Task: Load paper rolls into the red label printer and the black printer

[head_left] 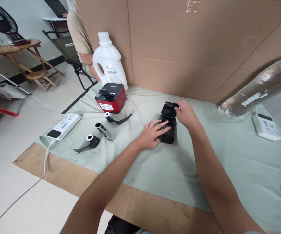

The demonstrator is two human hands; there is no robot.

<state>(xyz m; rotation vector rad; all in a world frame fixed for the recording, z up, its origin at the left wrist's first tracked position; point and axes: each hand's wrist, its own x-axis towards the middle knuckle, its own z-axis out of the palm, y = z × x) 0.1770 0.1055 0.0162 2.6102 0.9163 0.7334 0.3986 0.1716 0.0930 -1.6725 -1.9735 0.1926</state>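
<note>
A small black box-shaped device (169,135), perhaps a portable printer, lies on the green cloth with its hinged lid (169,109) standing raised at the far end. My left hand (151,135) rests against the device's left side, its fingers spread across the top. At the lid's right edge, my right hand (185,115) has its thumb and fingers closed on it. What is inside the device is partly hidden by my left fingers. To the left lie three small rolls of dark strip, each partly unwound: a far roll (117,119), a middle roll (102,129) and a near roll (90,143).
A red and black boxy machine (113,97) stands before a white detergent bottle (110,61). White power strips lie left (65,126) and right (267,126). A clear plastic-wrapped roll (259,84) leans at the right. Cardboard (179,42) closes the back; a person (79,35) sits beyond.
</note>
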